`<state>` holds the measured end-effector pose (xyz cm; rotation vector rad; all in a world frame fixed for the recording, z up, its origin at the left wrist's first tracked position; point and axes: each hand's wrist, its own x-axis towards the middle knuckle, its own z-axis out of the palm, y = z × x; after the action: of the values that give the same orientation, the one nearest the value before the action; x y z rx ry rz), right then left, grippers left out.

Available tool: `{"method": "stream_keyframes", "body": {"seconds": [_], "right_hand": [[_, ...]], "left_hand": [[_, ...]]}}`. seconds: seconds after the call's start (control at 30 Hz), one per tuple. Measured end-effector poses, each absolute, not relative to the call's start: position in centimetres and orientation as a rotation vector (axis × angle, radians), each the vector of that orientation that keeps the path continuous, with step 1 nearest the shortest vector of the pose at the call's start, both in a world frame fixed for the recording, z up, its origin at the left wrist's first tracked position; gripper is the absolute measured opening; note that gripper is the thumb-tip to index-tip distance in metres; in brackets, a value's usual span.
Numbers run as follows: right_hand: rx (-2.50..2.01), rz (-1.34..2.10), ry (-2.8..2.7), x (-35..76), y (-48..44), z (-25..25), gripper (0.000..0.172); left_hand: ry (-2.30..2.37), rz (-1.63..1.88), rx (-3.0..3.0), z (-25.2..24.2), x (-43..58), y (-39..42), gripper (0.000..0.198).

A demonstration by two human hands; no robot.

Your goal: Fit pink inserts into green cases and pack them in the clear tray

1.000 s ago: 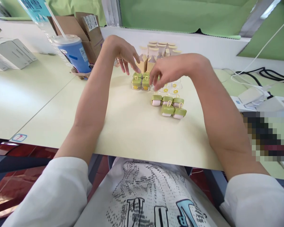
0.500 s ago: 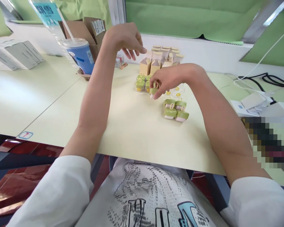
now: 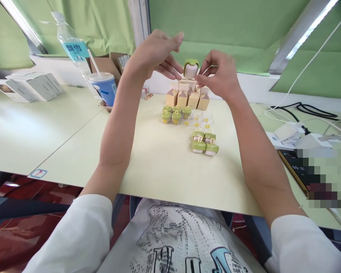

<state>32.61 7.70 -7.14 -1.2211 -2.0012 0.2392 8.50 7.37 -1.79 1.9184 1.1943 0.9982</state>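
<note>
Both hands are raised above the table. My right hand (image 3: 218, 74) pinches a small pink piece with a green cap (image 3: 190, 68) between thumb and fingers. My left hand (image 3: 155, 55) is beside it with fingers spread, its fingertips near the piece. Below on the cream table (image 3: 159, 163) lie a cluster of green-capped pink pieces (image 3: 204, 142), a row of clear boxes with green lids (image 3: 174, 115), several empty clear boxes (image 3: 201, 119) and small tan cartons (image 3: 187, 96).
A blue paper cup with a straw (image 3: 104, 87), a water bottle (image 3: 72, 43) and a brown cardboard box (image 3: 109, 64) stand at the back left. White boxes (image 3: 31, 85) lie far left. Cables and white adapters (image 3: 301, 132) are on the right.
My right hand picked one green-capped piece off the table and lifted it up high. My left hand rose beside it. The view tilted upward.
</note>
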Motion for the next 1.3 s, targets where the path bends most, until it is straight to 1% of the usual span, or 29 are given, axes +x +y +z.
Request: {"method": "stream_keyframes", "body": {"seconds": [0.07, 0.13, 0.17, 0.2, 0.3, 0.4, 0.43, 0.47, 0.53, 0.6, 0.67, 0.83, 0.9, 1.0, 1.13, 1.23, 1.3], "right_hand": [[-1.213, 0.297, -2.037, 32.1, 7.3, -7.2, 0.08], [-1.251, 0.345, -2.085, 31.6, 7.1, -7.4, 0.086], [-1.274, 0.358, -2.115, 31.3, 7.3, -7.6, 0.086], [-1.291, 0.361, -2.141, 31.2, 7.6, -7.9, 0.083], [-1.313, 0.35, -2.173, 31.0, 9.2, -9.5, 0.071], [-1.393, 0.342, -2.189, 31.0, 11.0, -11.4, 0.057], [-1.423, 0.347, -2.209, 31.1, 11.4, -12.0, 0.054], [-1.441, 0.358, -2.238, 31.2, 11.7, -12.4, 0.053], [-1.434, 0.378, -2.308, 31.9, 12.2, -12.7, 0.053], [-1.418, 0.369, -2.369, 33.0, 12.6, -12.6, 0.056], [-1.47, 0.334, -2.43, 34.2, 12.9, -12.2, 0.057], [-1.682, 0.286, -2.652, 35.2, 13.1, -11.6, 0.071], [-1.733, 0.249, -2.684, 34.8, 12.9, -11.6, 0.073], [-1.765, 0.264, -2.687, 34.3, 12.7, -11.6, 0.069], [-1.694, 0.284, -2.689, 35.0, 12.6, -11.1, 0.058], [-1.64, 0.194, -2.597, 35.8, 12.5, -10.2, 0.062], [-1.631, 0.119, -2.531, 36.2, 12.3, -9.6, 0.061]], "left_hand": [[1.134, 0.844, 1.979, -1.7, 7.8, 7.1, 0.072], [1.098, 0.686, 2.03, -2.0, 7.7, 7.3, 0.088], [1.089, 0.641, 2.04, -2.3, 7.9, 7.5, 0.095], [1.082, 0.619, 2.036, -2.5, 8.2, 7.8, 0.098], [1.023, 0.607, 1.98, -3.3, 9.1, 8.8, 0.096], [1.01, 0.605, 1.916, -4.4, 9.7, 10.2, 0.106], [1.023, 0.575, 1.914, -4.8, 9.7, 10.8, 0.105], [1.048, 0.538, 1.923, -5.2, 9.7, 11.3, 0.099], [1.099, 0.419, 1.979, -6.2, 9.5, 12.5, 0.079], [1.13, 0.332, 2.058, -7.1, 9.3, 13.6, 0.064], [1.137, 0.286, 2.137, -7.6, 9.2, 14.2, 0.059], [1.131, 0.06, 2.241, -7.4, 10.1, 13.9, 0.066], [1.162, -0.033, 2.259, -7.2, 10.6, 13.4, 0.064], [1.194, -0.073, 2.284, -7.1, 10.9, 13.0, 0.062], [1.16, -0.037, 2.283, -7.2, 10.3, 13.6, 0.073], [1.187, 0.02, 2.3, -7.3, 9.8, 14.2, 0.069], [1.203, 0.062, 2.316, -7.3, 9.5, 14.3, 0.065]]}}
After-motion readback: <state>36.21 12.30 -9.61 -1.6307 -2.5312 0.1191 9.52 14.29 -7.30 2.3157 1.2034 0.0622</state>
